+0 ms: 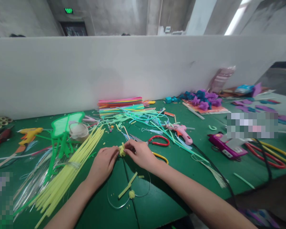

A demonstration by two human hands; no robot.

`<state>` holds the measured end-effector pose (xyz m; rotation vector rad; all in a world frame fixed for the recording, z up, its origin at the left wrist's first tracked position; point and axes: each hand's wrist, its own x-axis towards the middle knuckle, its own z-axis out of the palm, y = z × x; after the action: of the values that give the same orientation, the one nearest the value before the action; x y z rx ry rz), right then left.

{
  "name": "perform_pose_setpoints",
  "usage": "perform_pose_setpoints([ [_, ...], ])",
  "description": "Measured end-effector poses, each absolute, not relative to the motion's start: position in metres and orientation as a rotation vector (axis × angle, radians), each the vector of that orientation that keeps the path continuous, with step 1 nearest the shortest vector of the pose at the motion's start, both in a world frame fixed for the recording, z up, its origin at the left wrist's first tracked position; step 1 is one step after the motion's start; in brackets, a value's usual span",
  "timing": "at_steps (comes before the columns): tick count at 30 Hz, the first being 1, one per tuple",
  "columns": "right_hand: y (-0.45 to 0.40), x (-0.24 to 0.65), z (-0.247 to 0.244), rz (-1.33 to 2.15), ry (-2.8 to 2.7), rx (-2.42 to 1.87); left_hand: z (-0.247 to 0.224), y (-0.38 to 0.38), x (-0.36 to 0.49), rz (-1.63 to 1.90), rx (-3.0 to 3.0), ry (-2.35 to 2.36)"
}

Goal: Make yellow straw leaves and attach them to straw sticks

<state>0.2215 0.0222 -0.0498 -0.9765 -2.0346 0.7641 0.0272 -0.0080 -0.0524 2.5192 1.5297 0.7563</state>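
Between my two hands is a small yellow knotted ball (122, 151), apparently wound from a fuzzy craft stem. My left hand (106, 160) pinches it from the left with fingers pressed together. From the right, my right hand (140, 153) has thumb and fingertips closed on it. Below, a second yellow ball (132, 194) lies on the green table by a loop of clear cord (116, 208). Short cut yellow pieces (128, 185) lie beside it. Red-handled scissors (158, 141) rest just past my right hand, their blades partly hidden.
Left lie a bundle of yellow stems (70, 175), a green wing-like piece (68, 124) and a yellow glue gun (30, 135). Coloured stems (120, 102) pile at the back. Right are a pink glue gun (182, 132) with cord, a purple device (227, 146) and purple flowers (203, 100).
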Motion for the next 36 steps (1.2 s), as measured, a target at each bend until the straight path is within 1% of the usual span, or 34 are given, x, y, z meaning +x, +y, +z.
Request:
perform_pose_setpoints([
  [7,0.021,0.221,-0.046,0.753,-2.068,-1.006,-0.046,-0.011,0.032,0.768,2.488,1.573],
  [22,0.021,0.219,-0.045,0.656,-2.161,-0.988,-0.051,-0.009,0.033,0.700,2.515,1.536],
  [28,0.017,0.218,-0.043,0.527,-2.254,-0.940,-0.055,-0.005,0.029,0.770,2.460,1.514],
  [36,0.015,0.219,-0.035,0.555,-2.250,-0.928,-0.051,-0.007,0.031,0.870,2.243,1.500],
])
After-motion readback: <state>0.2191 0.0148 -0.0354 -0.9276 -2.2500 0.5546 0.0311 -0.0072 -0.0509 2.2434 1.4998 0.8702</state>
